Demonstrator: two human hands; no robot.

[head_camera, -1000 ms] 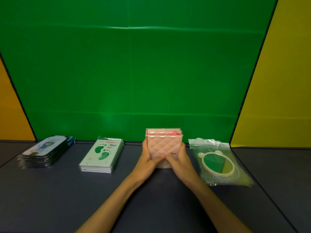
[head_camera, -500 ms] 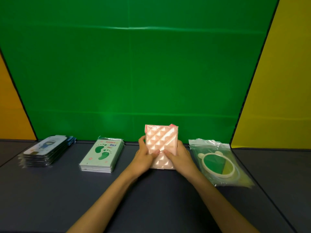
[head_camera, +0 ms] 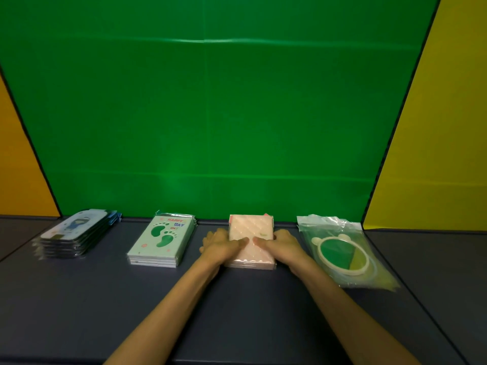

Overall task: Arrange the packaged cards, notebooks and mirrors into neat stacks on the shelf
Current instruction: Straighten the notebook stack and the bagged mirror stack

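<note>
- We face a dark grey shelf [head_camera: 237, 312] backed by a green panel [head_camera: 210, 114], with yellow panels at either side.
- Half a second ago we held the pink quilted stack [head_camera: 251, 239] tilted up on its edge; now it lies flat on the shelf, its back edge close to the green panel.
- Our left hand [head_camera: 220, 245] grips the pink stack's left side, thumb across the top; our right hand [head_camera: 280, 243] grips its right side in the same way.
- We judge this stack squared and set down, so only letting go remains here.
- Left of the pink stack lies the footprint notebook stack [head_camera: 162, 239]; further left, well apart, the rounded card packs [head_camera: 75, 234] sit piled.
- Just right of the pink stack, clear plastic bags [head_camera: 342, 248] hold the round mirrors; how many lie there we cannot tell.
</note>
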